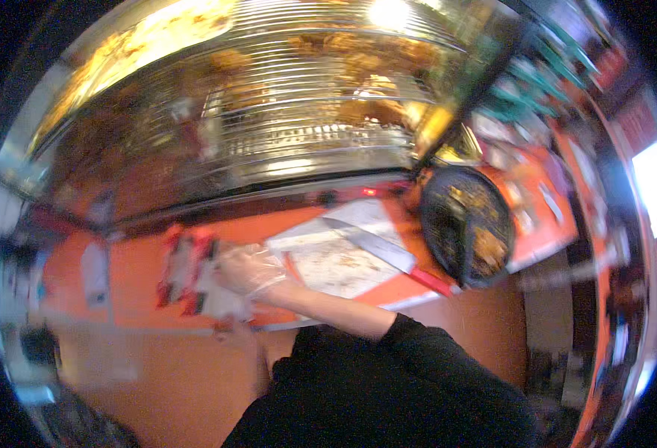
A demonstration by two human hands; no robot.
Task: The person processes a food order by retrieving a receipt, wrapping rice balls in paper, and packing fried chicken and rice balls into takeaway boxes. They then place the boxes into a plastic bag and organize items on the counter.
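My right hand (250,269), in a clear plastic glove, reaches leftward across the orange counter. It is over the right side of a red-and-white package (203,272); motion blur hides whether its fingers grip it. Below, at the counter's front edge, my left hand (233,325) shows only in part and is smeared, its fingers unclear. Right of the gloved hand lies a stained white board or sheet (336,265). A knife (388,254) with a red handle rests across it, its handle pointing toward the lower right.
A glass display case (283,97) with browned food on wire racks stands behind the counter (138,276). A round black pan (436,216) with food pieces and a dark utensil sits at the right. Someone in dark clothing (74,403) is at the lower left.
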